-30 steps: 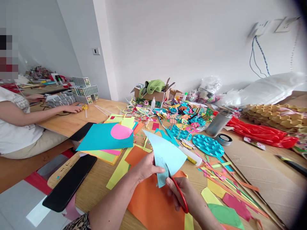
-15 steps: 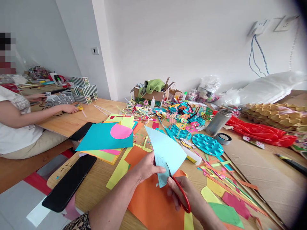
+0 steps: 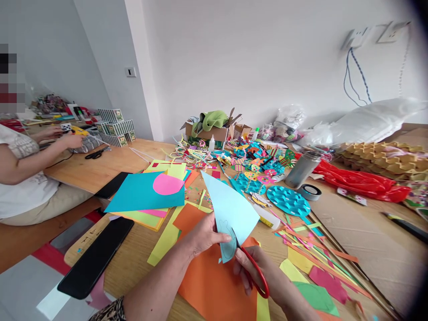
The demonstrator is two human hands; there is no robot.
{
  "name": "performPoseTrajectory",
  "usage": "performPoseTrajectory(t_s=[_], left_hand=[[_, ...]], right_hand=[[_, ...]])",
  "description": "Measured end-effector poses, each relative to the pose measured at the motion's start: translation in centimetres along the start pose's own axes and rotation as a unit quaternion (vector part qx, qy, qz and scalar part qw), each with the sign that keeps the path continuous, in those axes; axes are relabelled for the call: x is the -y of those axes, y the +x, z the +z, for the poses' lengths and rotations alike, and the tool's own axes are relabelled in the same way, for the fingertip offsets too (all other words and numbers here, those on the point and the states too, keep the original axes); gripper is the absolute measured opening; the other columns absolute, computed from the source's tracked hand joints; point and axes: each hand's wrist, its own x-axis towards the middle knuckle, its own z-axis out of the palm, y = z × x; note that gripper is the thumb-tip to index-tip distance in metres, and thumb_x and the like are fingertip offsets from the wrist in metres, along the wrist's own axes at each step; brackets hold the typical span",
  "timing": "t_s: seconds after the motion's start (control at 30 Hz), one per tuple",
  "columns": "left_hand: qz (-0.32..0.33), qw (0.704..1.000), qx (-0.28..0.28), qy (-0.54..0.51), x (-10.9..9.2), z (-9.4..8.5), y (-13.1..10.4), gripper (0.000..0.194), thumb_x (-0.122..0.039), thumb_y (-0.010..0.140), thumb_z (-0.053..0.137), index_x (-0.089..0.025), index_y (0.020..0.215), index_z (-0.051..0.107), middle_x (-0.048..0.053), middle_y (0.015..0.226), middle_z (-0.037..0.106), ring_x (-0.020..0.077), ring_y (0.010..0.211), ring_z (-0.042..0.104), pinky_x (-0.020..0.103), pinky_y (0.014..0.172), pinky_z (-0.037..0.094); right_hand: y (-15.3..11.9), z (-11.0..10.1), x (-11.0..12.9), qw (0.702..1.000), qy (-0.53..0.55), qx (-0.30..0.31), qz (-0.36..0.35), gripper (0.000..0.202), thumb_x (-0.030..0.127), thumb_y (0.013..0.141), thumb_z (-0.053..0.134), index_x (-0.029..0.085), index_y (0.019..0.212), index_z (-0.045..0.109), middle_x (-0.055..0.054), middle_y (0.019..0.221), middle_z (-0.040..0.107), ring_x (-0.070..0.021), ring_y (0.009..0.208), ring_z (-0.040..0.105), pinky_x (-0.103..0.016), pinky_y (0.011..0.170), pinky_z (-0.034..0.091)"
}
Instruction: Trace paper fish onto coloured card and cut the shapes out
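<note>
Above orange paper (image 3: 214,290) on the table (image 3: 133,263), the person's left hand (image 3: 203,234) pinches a pale blue sheet (image 3: 232,200) bearing a drawn outline (image 3: 224,225), while the right hand (image 3: 264,265) grips red-handled scissors (image 3: 262,278), their blades (image 3: 236,237) at the sheet. Left of these, a pink piece (image 3: 168,184) lies on teal paper (image 3: 133,191); to the right are coloured strips (image 3: 302,235), with a metal bottle (image 3: 302,171) beyond.

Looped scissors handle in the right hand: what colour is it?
The looped scissors handle is red, clearest in the head view.
</note>
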Motion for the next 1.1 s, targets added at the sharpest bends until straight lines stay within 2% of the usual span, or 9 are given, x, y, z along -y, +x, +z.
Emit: performPoseTrajectory(t_s=[0.27,0.43,0.77,1.1], left_hand=[[0.006,1.000,0.001,0.006,0.1,-0.2,0.1,0.057,-0.020,0.058,0.082,-0.015,0.109,0.056,0.004,0.097,0.066,0.0183,0.090,0.058,0.029,0.080,0.043],[0.009,1.000,-0.001,0.012,0.3,-0.3,0.1,0.056,-0.018,0.058,0.080,-0.014,0.109,0.057,0.006,0.101,0.067,0.0205,0.094,0.059,0.031,0.081,0.044],[-0.002,1.000,-0.010,0.017,0.1,0.2,0.0,0.053,-0.018,0.059,0.078,-0.016,0.108,0.057,0.006,0.098,0.067,0.0212,0.089,0.060,0.032,0.078,0.044],[-0.007,1.000,0.022,0.000,0.5,0.8,0.0,0.055,-0.024,0.058,0.083,-0.014,0.105,0.058,0.006,0.093,0.067,0.0227,0.089,0.061,0.032,0.079,0.043]], right_hand=[[-0.4,-0.2,0.5,1.000,-0.019,-0.004,0.005,0.066,0.079,0.079,0.043,0.015,0.071,0.057,0.000,0.047,0.058,-0.0091,0.040,0.051,-0.021,0.043,0.033],[-0.6,-0.4,0.6,0.999,-0.024,0.008,0.029,0.066,0.080,0.077,0.044,0.016,0.066,0.055,0.000,0.047,0.057,-0.0098,0.041,0.053,-0.021,0.044,0.035],[-0.8,-0.5,0.8,1.000,-0.010,0.007,0.008,0.065,0.080,0.076,0.045,0.017,0.066,0.055,-0.001,0.048,0.059,-0.0109,0.042,0.055,-0.022,0.044,0.036],[-0.4,-0.2,0.4,1.000,-0.004,-0.004,-0.018,0.062,0.078,0.080,0.042,0.017,0.071,0.052,0.001,0.047,0.057,-0.0104,0.039,0.053,-0.020,0.040,0.034]])
